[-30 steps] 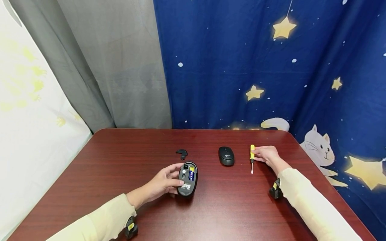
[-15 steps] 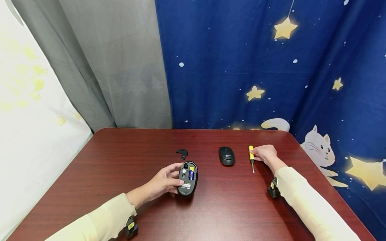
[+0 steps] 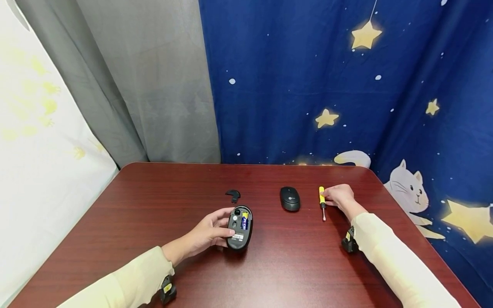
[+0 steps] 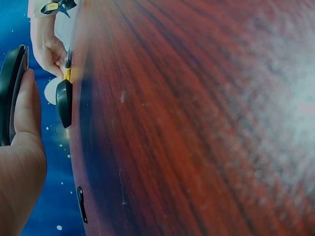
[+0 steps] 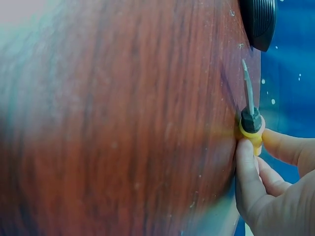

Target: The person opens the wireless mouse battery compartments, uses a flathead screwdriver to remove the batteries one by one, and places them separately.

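Observation:
My left hand (image 3: 204, 233) grips a black computer mouse (image 3: 239, 244) by its left side, thumb on the underside, which faces up toward the head camera. A blue and yellow battery (image 3: 245, 220) sits in the mouse's uncovered compartment. On the right, my right hand (image 3: 339, 196) pinches the yellow handle of a screwdriver (image 3: 322, 196) between thumb and fingers. Its metal tip points toward the near side of the table. In the right wrist view the screwdriver (image 5: 252, 123) is close to the tabletop; whether it touches is unclear.
A second black mouse (image 3: 289, 199) lies top side up between the hands, left of the screwdriver. Beyond the held mouse lies a small black battery cover (image 3: 233, 195). The reddish-brown table (image 3: 173, 184) ends at curtains (image 3: 269, 107) behind it.
My right hand has shifted slightly left, and the screwdriver's tilt has changed a little. The left hand and its mouse have stayed in place.

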`<state>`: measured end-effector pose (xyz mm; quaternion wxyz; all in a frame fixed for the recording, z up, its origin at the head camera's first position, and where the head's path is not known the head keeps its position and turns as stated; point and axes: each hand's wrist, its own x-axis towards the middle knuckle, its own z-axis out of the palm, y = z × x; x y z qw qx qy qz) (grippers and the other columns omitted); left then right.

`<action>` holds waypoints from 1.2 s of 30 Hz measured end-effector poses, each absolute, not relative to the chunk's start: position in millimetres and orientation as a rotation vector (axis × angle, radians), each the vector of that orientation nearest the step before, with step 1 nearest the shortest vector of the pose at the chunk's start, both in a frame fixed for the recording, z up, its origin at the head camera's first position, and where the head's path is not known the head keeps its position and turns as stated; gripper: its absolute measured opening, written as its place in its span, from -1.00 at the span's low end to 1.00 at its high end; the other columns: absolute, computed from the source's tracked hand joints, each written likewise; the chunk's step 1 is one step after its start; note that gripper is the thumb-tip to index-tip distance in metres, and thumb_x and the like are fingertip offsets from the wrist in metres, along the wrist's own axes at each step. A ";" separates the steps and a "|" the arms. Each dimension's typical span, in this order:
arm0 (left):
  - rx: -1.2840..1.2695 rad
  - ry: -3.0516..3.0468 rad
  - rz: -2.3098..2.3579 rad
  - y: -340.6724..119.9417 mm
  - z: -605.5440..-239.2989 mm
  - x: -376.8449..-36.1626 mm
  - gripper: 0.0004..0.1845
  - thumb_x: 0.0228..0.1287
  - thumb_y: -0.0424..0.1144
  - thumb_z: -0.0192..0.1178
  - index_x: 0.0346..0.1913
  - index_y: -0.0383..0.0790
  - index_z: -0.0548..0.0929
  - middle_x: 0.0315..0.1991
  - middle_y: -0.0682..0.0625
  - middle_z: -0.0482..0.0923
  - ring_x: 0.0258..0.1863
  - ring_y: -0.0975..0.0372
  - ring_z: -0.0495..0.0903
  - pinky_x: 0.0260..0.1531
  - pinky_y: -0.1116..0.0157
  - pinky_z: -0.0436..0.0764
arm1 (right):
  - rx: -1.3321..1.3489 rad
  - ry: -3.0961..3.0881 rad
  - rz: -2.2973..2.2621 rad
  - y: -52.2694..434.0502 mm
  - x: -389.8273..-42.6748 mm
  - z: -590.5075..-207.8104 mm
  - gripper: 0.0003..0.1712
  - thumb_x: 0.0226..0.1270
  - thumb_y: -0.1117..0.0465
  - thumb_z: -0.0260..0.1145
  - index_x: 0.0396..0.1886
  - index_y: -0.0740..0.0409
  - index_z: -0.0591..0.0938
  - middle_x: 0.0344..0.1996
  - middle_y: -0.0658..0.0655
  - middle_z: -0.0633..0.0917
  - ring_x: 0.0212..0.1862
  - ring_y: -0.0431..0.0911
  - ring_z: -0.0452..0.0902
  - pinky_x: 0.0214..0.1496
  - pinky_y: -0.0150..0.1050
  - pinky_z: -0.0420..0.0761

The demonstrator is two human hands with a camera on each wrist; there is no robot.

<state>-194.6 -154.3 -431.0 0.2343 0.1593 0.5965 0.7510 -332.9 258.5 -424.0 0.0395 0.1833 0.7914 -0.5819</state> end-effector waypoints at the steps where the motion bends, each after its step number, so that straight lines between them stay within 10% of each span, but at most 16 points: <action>1: 0.437 1.638 2.061 -154.3 -431.0 -194.6 -0.24 0.23 -0.50 0.23 0.45 -0.31 0.13 0.17 -0.30 0.46 -0.09 0.00 0.64 -0.18 0.03 0.65 | 0.558 2.424 -1.785 258.6 -332.4 -423.6 -0.69 0.16 0.47 0.35 -0.09 0.54 0.61 -0.41 0.16 0.66 -0.45 -0.20 0.60 -0.33 -0.27 0.68; 28: 0.440 1.632 2.072 -154.2 -429.8 -195.7 -0.22 0.21 -0.50 0.24 0.45 -0.32 0.13 0.15 -0.30 0.47 -0.12 0.01 0.65 -0.21 0.04 0.66 | 0.352 2.253 -1.966 257.9 -320.2 -389.9 -0.44 0.34 0.35 0.28 0.29 0.46 0.40 -0.33 -0.04 0.69 -0.18 -0.13 0.68 -0.01 -0.15 0.59; 36: 0.474 1.632 2.074 -153.7 -430.5 -196.5 -0.23 0.22 -0.50 0.23 0.44 -0.35 0.11 0.14 -0.30 0.48 -0.12 0.02 0.65 -0.21 0.05 0.66 | 0.092 2.148 -1.995 233.7 -307.1 -385.3 -0.42 0.35 0.43 0.22 0.31 0.54 0.32 -0.04 0.18 0.67 -0.25 -0.26 0.64 0.04 -0.11 0.57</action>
